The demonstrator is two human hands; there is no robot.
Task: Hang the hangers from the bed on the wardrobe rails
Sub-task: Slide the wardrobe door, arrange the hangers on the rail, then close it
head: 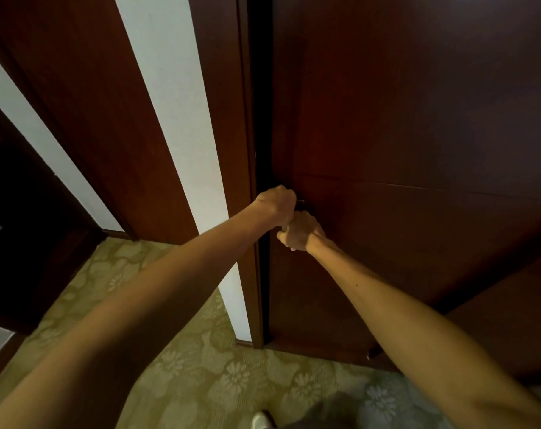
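Note:
A dark red-brown wardrobe door [402, 119] fills the right half of the view, with a narrow dark gap [263, 150] along its left edge. My left hand [275, 203] and my right hand [300, 232] are both curled around a small dark handle [299, 205] near that edge, the left hand above the right. The handle is almost wholly hidden by my fingers. No hangers, bed or rails are in view.
A wooden frame post [232, 150] stands just left of the gap, beside a white wall strip [176, 119]. Another brown panel [86, 103] lies further left. Patterned green carpet [201, 366] covers the floor. A lower wooden surface [510, 320] juts in at the right.

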